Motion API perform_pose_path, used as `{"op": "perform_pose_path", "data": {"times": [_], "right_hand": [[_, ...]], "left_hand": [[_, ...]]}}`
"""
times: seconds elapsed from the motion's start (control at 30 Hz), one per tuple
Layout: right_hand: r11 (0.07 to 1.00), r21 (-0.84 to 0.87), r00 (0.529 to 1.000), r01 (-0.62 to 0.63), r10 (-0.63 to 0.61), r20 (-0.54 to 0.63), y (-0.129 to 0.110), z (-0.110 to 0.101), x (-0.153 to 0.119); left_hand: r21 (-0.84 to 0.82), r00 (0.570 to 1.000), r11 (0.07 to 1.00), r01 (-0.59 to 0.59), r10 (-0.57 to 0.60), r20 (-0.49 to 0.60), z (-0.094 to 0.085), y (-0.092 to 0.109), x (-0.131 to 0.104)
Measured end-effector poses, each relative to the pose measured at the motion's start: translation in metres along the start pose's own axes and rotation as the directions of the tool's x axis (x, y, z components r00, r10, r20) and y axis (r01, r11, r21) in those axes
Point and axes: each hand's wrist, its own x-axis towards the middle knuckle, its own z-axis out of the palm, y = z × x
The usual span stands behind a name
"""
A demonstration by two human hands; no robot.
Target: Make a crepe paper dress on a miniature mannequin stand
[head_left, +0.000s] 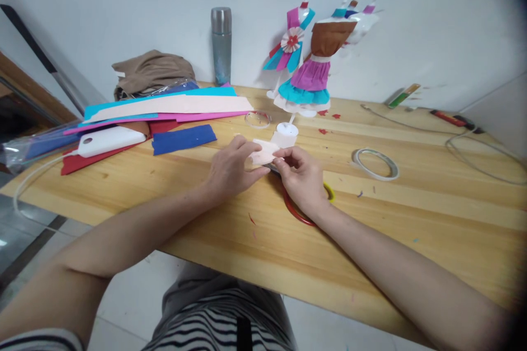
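Observation:
A small pale pink paper piece (264, 152) is held between my two hands above the table. My right hand (302, 178) pinches its right end between thumb and fingertips. At its left end is my left hand (234, 167), fingers curved over the paper and thumb apart below it. Scissors with a red and yellow handle (297, 213) lie partly hidden under my right hand. Just beyond the held piece, another pale paper piece (285, 140) rests near the white round base (287, 130) of a doll stand.
Dress forms in coloured paper (307, 82) stand at the back, beside a grey flask (221, 46). Coloured paper strips (173, 105), a blue piece (184, 140) and a white power strip (111, 142) lie left. Right are a tape roll (376, 164), a cable and a red-black tool (455, 119).

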Motion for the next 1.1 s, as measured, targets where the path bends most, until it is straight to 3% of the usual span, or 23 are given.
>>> {"op": "perform_pose_path", "data": {"times": [0.13,0.43,0.8,1.1], "right_hand": [[0.999,-0.026,1.000,0.028,-0.028,0.009,-0.002,0.000,-0.001],[0.965,-0.130,0.973,0.228,-0.220,0.069,-0.011,-0.001,-0.007],[0.958,-0.141,0.968,0.249,-0.240,0.080,-0.012,-0.001,-0.007],[0.959,-0.121,0.966,0.255,-0.248,0.074,-0.012,-0.002,-0.007]], "left_hand": [[0.109,0.989,0.988,-0.111,0.120,-0.081,0.000,0.001,0.001],[0.078,0.969,0.969,-0.236,0.241,-0.055,0.004,-0.007,0.008],[0.023,0.978,0.978,-0.207,0.208,-0.018,0.006,-0.013,0.006],[-0.016,0.968,0.968,-0.249,0.249,0.001,0.006,-0.021,0.008]]}}
